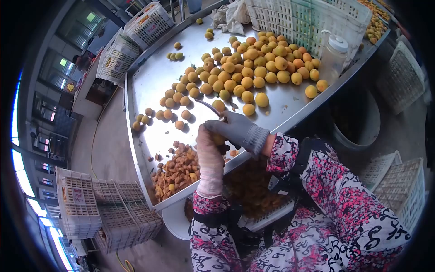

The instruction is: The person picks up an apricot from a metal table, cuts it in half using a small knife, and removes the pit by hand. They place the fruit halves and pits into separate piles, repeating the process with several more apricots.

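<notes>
My right hand (242,130), in a grey glove, is closed around a knife with a thin curved blade (207,105) that points up and left. Pressed close to it, my left hand (209,152) wears a pale pinkish glove. Its fingers are closed on an apricot (218,138), mostly hidden between the two hands. Just beyond the knife lies a single apricot (218,106) on the metal table (276,119). Whole yellow-orange apricots (247,72) spread over the far side. Left of my left hand is a heap of brown apricot pits (174,174).
White plastic crates (294,27) stand along the table's far edge, beside a clear jar with a white lid (337,44). Below the near edge sits a crate of apricot halves (253,190). A bucket (369,131) stands at right, stacked crates (79,204) at left.
</notes>
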Demonstrator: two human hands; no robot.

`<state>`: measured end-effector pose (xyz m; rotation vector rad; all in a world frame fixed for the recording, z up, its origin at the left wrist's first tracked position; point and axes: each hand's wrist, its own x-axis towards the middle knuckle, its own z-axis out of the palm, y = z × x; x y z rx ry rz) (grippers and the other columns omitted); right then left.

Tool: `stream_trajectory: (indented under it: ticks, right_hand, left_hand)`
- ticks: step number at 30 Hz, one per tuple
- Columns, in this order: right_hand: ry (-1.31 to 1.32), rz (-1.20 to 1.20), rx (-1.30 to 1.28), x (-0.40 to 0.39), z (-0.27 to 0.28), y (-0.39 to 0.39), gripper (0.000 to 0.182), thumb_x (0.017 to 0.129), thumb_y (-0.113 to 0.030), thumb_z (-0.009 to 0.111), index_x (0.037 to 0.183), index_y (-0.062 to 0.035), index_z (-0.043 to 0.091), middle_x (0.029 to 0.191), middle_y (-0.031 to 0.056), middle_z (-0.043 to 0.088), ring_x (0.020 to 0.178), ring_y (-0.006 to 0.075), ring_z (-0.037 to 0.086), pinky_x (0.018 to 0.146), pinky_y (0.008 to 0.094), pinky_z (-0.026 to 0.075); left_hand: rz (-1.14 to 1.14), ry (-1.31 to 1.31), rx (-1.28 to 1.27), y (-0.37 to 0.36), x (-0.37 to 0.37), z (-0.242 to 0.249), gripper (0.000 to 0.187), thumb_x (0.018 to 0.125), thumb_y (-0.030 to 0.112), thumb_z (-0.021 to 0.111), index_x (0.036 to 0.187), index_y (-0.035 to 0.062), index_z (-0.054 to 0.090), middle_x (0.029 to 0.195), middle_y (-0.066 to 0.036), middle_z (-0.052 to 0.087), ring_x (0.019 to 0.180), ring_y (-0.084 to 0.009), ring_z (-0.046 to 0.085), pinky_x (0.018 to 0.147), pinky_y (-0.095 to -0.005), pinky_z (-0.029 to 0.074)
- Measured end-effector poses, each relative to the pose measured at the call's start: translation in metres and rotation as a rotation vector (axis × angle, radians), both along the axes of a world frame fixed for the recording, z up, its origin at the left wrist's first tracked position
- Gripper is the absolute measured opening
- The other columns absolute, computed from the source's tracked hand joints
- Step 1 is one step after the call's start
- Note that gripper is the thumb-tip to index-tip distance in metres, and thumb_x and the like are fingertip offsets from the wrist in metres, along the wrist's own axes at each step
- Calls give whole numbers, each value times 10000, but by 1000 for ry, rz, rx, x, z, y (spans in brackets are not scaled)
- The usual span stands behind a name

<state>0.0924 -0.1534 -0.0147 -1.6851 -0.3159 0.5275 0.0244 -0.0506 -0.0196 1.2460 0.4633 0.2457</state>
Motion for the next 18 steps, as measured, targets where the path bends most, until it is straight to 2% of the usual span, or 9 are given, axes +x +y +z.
stream_trajectory:
  ticks: [2,3,5,6,10,13,14,16,18]
  right_hand:
    - [164,-4,58,3,-4,-1,531,819,-483,609,1034,0,557,636,22,517,454,79,476,386,208,368]
    - [159,-10,59,5,-2,-5,531,819,-483,609,1034,0,557,636,22,517,454,79,476,386,208,368]
    - [191,-23,151,4,4,-14,662,751,-565,613,969,59,566,735,103,583,557,131,566,455,256,443]
    - [260,-21,167,2,12,-19,606,781,-532,597,981,39,569,708,70,573,535,108,544,408,245,406]
    - [147,-58,288,-4,10,-22,429,868,-421,531,981,-11,589,653,29,553,517,90,511,445,235,400]
    - [-332,-63,160,-9,-3,-25,376,908,-394,508,983,-31,572,662,130,600,574,265,604,550,348,461]
    - [-335,-57,166,-14,0,-28,376,908,-394,508,983,-31,572,662,130,600,574,265,604,550,348,461]
    - [-533,5,1,-24,6,-37,343,919,-385,498,964,-51,559,668,170,599,651,355,607,573,407,466]
    - [-561,38,-37,-29,9,-40,332,920,-385,495,948,-59,553,652,167,593,651,360,603,570,421,463]
  left_hand:
    - [-165,-49,258,11,2,-6,470,911,422,458,1154,22,501,967,-94,574,810,-120,561,686,-241,465]
    - [-171,-54,259,8,0,-2,470,911,422,458,1154,22,501,967,-94,574,810,-120,561,686,-241,465]
    - [-292,-138,354,-1,-8,17,547,895,407,509,1262,13,417,1070,-106,546,926,-134,545,788,-246,451]
    - [-369,-75,379,-1,-12,26,577,884,386,542,1291,13,376,1078,-102,541,915,-149,552,775,-254,459]
    - [-339,-119,81,18,-10,16,587,876,415,555,1260,-4,406,1014,-100,559,827,-160,567,728,-282,478]
    - [-381,-211,-190,33,-11,5,606,876,451,561,1250,-5,421,984,-112,578,841,-180,596,729,-296,504]
    - [-375,-215,-184,34,-11,7,606,876,451,561,1250,-5,421,984,-112,578,841,-180,596,729,-296,504]
    - [-353,-268,-281,29,-11,9,617,873,464,568,1247,-7,434,1003,-108,576,859,-179,597,746,-298,511]
    - [-293,-297,-306,26,-6,5,613,876,465,563,1247,-6,438,1015,-104,574,867,-177,595,749,-296,512]
